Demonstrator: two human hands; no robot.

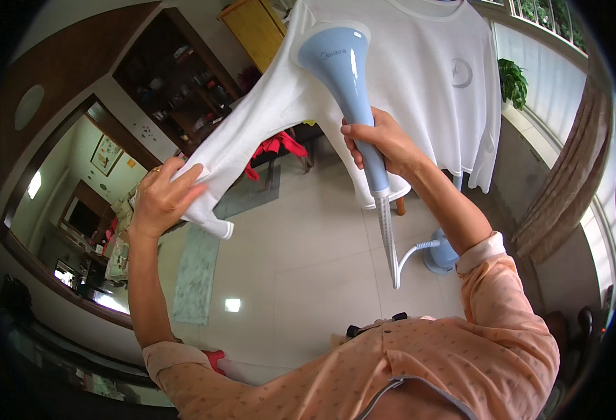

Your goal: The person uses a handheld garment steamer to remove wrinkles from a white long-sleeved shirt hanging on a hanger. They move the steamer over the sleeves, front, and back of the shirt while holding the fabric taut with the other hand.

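Observation:
A white long-sleeved shirt [402,79] hangs before me, with a grey emblem on its chest. My left hand [163,197] grips one sleeve near the cuff and draws it out to the left. In my right hand [378,139] is the handle of a light-blue Midea garment steamer head [339,63], whose wide end lies against the shirt near the shoulder and upper sleeve. A pale steam hose [386,236] drops from the handle, bends up and runs to the blue steamer base [440,254] on the floor. The head's front face is hidden.
A grey patterned strip [197,278] crosses the tiled floor [297,278] at left. Red cloth [279,149] lies on dark furniture behind the sleeve. At right are a brown curtain [565,173], a leafy plant [512,84] and windows. A large mirror-like opening [77,210] fills the left wall.

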